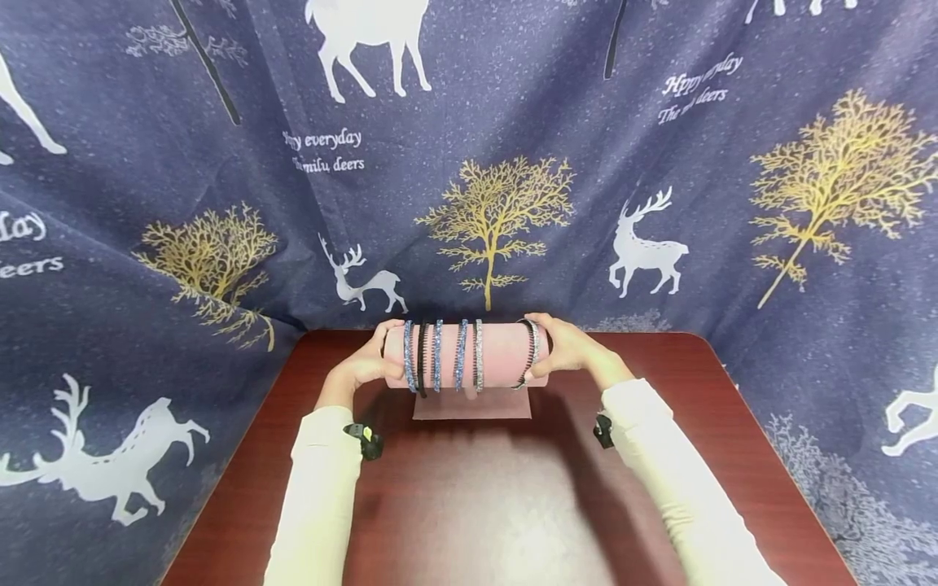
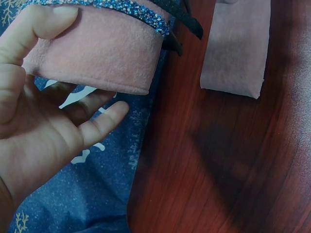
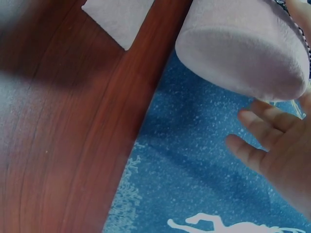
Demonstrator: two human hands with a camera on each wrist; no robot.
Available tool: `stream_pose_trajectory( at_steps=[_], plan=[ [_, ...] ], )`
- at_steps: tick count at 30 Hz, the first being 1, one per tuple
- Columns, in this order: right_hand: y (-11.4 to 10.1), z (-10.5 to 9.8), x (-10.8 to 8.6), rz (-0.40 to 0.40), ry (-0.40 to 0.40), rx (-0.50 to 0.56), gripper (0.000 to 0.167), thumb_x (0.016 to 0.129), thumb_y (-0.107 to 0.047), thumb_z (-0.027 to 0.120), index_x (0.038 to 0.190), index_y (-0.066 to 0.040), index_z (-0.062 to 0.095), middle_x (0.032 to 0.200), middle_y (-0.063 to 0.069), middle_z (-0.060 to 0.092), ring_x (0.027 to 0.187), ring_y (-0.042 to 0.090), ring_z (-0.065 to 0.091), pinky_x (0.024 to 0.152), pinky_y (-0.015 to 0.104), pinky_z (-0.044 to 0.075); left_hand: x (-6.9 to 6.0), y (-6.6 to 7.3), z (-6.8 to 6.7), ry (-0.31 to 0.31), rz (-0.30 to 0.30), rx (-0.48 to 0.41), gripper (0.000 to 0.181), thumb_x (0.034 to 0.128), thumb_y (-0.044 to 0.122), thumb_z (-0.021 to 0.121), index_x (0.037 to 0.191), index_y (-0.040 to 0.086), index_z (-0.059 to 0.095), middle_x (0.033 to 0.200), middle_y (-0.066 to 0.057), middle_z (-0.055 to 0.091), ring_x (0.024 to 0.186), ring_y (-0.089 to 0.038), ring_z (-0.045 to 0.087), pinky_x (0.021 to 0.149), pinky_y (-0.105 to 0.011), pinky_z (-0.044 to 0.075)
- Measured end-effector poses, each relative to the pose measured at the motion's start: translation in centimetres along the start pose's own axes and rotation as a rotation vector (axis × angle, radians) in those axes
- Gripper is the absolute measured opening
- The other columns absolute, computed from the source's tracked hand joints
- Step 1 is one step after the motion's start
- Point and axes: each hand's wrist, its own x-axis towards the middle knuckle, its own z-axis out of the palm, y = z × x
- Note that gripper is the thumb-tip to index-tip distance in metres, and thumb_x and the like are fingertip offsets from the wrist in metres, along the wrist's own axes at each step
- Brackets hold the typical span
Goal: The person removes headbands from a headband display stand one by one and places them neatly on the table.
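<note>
A pink cylindrical headband stand (image 1: 501,356) stands on its flat base (image 1: 506,407) near the table's back edge. Several glitter headbands ring its roll: blue headbands (image 1: 460,356) and a silver headband (image 1: 479,356), with a black toothed headband (image 1: 422,358) among them. My left hand (image 1: 370,358) grips the roll's left end, thumb in front beside the outermost blue headband (image 2: 141,15). At the right end my right hand (image 1: 567,346) holds another silver headband (image 1: 533,350) around the roll. In the right wrist view the lower fingers (image 3: 250,150) are spread, apart from the roll.
The reddish-brown table (image 1: 476,505) has a glossy top. A dark blue cloth (image 1: 513,106) printed with white deer and golden trees hangs behind and at both sides. A black wrist device (image 1: 364,439) sits on the left sleeve, another (image 1: 603,431) on the right.
</note>
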Motion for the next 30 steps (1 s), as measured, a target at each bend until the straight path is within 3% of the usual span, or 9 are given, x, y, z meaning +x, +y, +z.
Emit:
stream_pose_trajectory(
  at_steps=[6, 16, 19, 24, 30],
  plan=[
    [0.39, -0.28, -0.40, 0.045, -0.020, 0.050, 0.106, 0.053, -0.042, 0.086, 0.141, -0.017, 0.032, 0.120, 0.014, 0.055, 0.107, 0.030, 0.052, 0.088, 0.046, 0.041, -0.04, 0.05, -0.07, 0.005, 0.001, 0.003, 0.105, 0.0563, -0.008, 0.073, 0.142, 0.018, 0.019, 0.128, -0.019, 0.036, 0.109, -0.032, 0.040, 0.092, -0.039, 0.033],
    [0.52, -0.47, -0.95, 0.038, -0.048, 0.165, 0.105, 0.058, -0.035, 0.086, 0.143, -0.015, 0.028, 0.111, 0.016, 0.059, 0.089, 0.025, 0.062, 0.080, 0.042, 0.046, -0.06, -0.04, -0.15, -0.011, 0.028, -0.035, 0.104, 0.0561, -0.007, 0.074, 0.140, 0.017, 0.019, 0.126, -0.020, 0.037, 0.106, -0.031, 0.043, 0.087, -0.035, 0.038],
    [0.42, -0.56, -1.00, 0.029, -0.043, 0.138, 0.108, 0.057, -0.034, 0.086, 0.145, -0.018, 0.025, 0.118, 0.016, 0.056, 0.097, 0.027, 0.059, 0.084, 0.044, 0.044, 0.04, -0.08, -0.13, -0.005, 0.026, -0.019, 0.103, 0.0558, -0.007, 0.075, 0.140, 0.017, 0.020, 0.127, -0.019, 0.037, 0.108, -0.031, 0.042, 0.090, -0.036, 0.036],
    [0.25, -0.31, -0.43, -0.025, -0.045, 0.090, 0.114, 0.056, -0.035, 0.086, 0.148, -0.016, 0.022, 0.140, 0.015, 0.038, 0.122, 0.032, 0.041, 0.096, 0.047, 0.034, 0.00, -0.01, -0.08, 0.007, -0.009, 0.013, 0.103, 0.0561, -0.008, 0.072, 0.140, 0.018, 0.020, 0.128, -0.018, 0.036, 0.109, -0.031, 0.040, 0.091, -0.039, 0.034],
    [0.36, 0.12, -0.14, 0.017, -0.074, 0.156, 0.117, 0.053, -0.034, 0.088, 0.147, -0.018, 0.021, 0.141, 0.015, 0.036, 0.121, 0.032, 0.041, 0.097, 0.047, 0.033, -0.05, 0.09, -0.03, -0.003, -0.012, 0.012, 0.103, 0.0571, -0.008, 0.072, 0.141, 0.019, 0.019, 0.127, -0.019, 0.036, 0.108, -0.032, 0.041, 0.091, -0.039, 0.034]
  ],
)
